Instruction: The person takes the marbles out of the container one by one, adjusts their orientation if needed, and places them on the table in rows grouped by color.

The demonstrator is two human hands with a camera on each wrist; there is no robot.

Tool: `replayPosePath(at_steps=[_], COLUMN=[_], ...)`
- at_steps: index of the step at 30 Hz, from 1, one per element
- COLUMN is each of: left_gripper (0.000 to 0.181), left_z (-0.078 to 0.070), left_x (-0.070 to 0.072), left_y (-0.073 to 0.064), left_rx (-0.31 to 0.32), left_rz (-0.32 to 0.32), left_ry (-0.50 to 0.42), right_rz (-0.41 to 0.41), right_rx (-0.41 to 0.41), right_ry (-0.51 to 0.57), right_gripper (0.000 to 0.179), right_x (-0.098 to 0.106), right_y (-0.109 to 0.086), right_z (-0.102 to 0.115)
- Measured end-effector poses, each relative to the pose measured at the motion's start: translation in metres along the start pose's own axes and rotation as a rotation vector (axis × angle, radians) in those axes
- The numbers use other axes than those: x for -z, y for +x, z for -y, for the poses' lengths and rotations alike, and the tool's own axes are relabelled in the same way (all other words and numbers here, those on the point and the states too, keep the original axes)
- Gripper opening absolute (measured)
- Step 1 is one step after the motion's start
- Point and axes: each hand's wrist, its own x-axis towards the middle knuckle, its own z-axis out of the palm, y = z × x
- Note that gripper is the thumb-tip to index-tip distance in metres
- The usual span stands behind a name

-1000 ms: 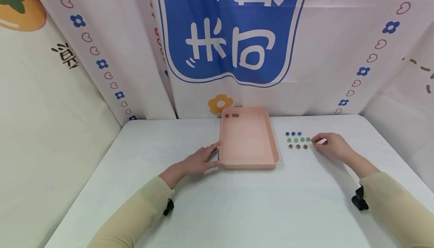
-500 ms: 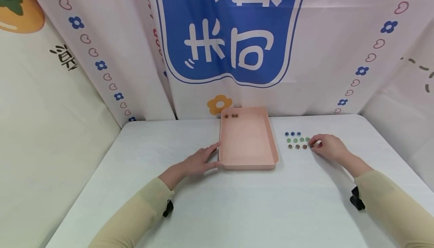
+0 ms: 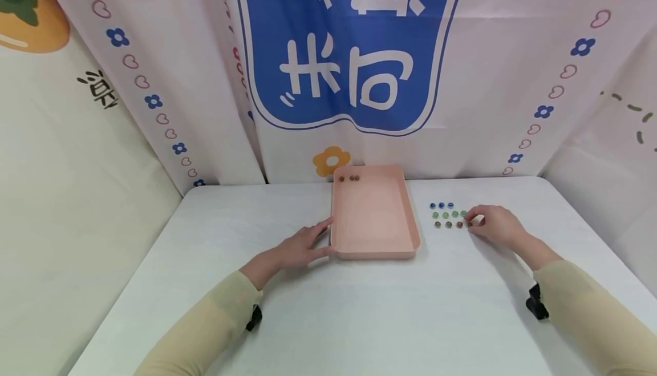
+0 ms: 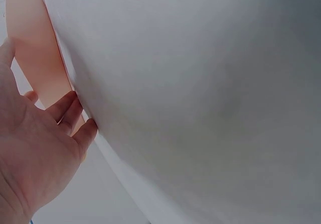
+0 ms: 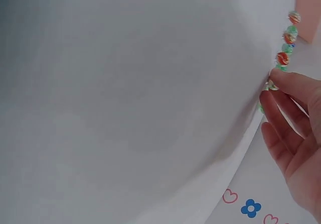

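With thumb and fingertips, my right hand pinches a swirled glass marble at the right end of a row of brownish marbles. Behind that row lie green marbles, then blue marbles in the farthest row. My left hand touches the left side of a shallow pink tray, its fingers and thumb spread and fairly straight. In the left wrist view, fingertips of the left hand rest along the tray's edge. Three brown marbles sit in the tray's far left corner.
The white table ends at the back against a hanging printed cloth. More cloth hangs at the left and right sides. The tray stands close to the back cloth, left of the marble rows.
My right hand has shifted slightly left, carrying the pinched marble to the end of the brownish row. The left hand keeps its place at the tray. The head view has tilted slightly.
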Motion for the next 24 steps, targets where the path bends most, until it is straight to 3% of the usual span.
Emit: replayPosePath(at_steps=[5,9,16,24], left_gripper=[0.079,0.078,0.079,0.079], left_z=[0.000,0.000,0.001,0.002], left_x=[-0.001,-0.001,-0.001,-0.003], left_y=[-0.001,-0.001,0.000,0.002], left_rx=[0.000,0.003,0.014,0.001], left_rz=[0.000,-0.001,-0.002,-0.007], left_ry=[0.001,0.010,0.006,-0.010], right_rz=[-0.080,-0.128,-0.077,-0.051], right_rx=[-0.027,0.010,0.091,0.146], right_ry=[0.002,0.019,0.046,0.047], right_gripper=[0.023,0.025,0.026,0.023], right_x=[0.013,0.027,0.043,0.036], right_y=[0.001,0.013,0.046,0.089], right_z=[0.014,0.031,0.085,0.132])
